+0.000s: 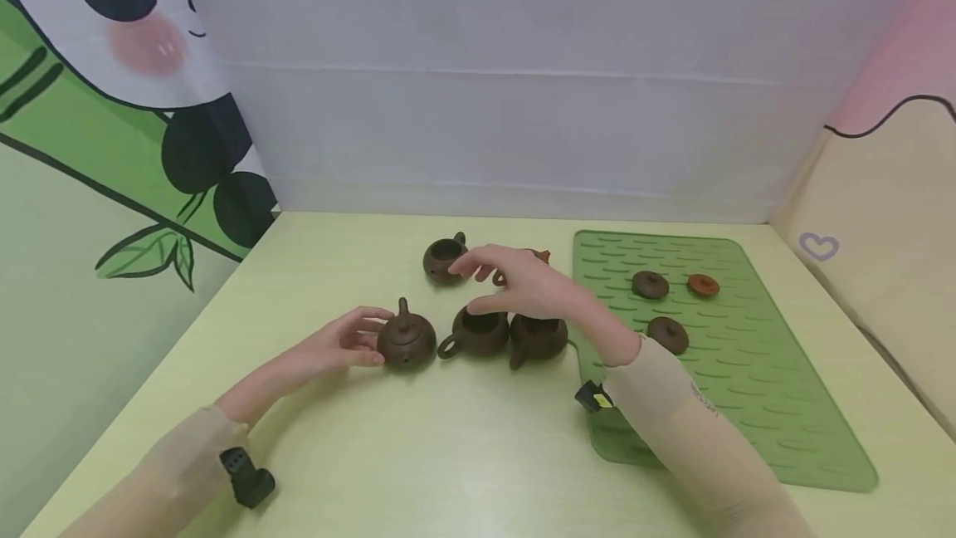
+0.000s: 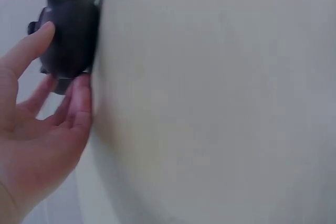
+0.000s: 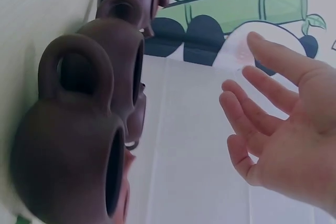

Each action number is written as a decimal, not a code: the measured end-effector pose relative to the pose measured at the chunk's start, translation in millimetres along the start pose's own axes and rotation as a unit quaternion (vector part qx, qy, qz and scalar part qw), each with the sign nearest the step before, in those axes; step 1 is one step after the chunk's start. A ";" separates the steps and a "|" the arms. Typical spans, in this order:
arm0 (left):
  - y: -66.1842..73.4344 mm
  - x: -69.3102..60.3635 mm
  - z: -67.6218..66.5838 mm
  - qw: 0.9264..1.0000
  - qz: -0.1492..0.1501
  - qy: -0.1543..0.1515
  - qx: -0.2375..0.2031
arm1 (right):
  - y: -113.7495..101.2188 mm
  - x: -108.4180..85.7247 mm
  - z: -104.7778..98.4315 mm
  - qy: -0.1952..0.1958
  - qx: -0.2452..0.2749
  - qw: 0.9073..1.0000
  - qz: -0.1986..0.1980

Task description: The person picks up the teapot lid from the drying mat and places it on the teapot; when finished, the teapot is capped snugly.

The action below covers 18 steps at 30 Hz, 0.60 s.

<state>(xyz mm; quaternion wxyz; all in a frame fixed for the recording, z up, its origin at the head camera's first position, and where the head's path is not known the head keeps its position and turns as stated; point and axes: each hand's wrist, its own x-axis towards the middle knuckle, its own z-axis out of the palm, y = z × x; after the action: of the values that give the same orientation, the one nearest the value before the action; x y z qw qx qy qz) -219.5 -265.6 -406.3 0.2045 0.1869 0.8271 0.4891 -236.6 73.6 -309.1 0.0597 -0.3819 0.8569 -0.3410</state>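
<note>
A dark brown teapot point(image 1: 407, 345) with its lid on stands at the left end of a front row. My left hand point(image 1: 349, 342) holds its left side, thumb and fingers curved round the body; in the left wrist view the thumb point(image 2: 32, 48) lies against the teapot point(image 2: 71, 35). Beside it are two lidless dark teapots, a middle one point(image 1: 485, 339) and a right one point(image 1: 539, 343). My right hand point(image 1: 523, 281) hovers over them, holding nothing, and its fingers are spread loosely in the right wrist view. Behind, a reddish teapot point(image 1: 539, 255) is mostly hidden by that hand.
Another lidless dark teapot point(image 1: 441, 262) stands at the back. On the right, a green mat point(image 1: 739, 388) bears two dark lids point(image 1: 651, 286) and a reddish lid point(image 1: 703, 286). A pale wall point(image 1: 523, 139) rises behind the table.
</note>
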 end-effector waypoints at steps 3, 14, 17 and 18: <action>5.7 -0.7 -4.7 1.000 -0.018 -0.009 0.020 | -1.8 -11.4 -6.6 0.019 0.013 1.000 -0.005; 33.7 8.9 -11.5 0.995 0.038 0.069 0.068 | -0.5 -58.7 -19.7 0.074 0.000 0.997 0.023; 41.8 14.2 -6.8 0.990 0.079 0.085 0.082 | 2.1 -73.4 -20.4 0.083 -0.004 0.996 0.024; 44.2 16.0 -5.0 0.988 0.091 0.089 0.089 | 3.3 -78.5 -20.5 0.086 -0.005 0.996 0.025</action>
<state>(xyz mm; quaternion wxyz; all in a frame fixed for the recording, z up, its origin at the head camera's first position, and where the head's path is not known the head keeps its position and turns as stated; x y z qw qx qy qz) -230.8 -241.1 -367.5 0.0675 0.2341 0.8618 0.4449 -191.0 140.7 -308.0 -0.0079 -0.3299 0.8699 -0.3665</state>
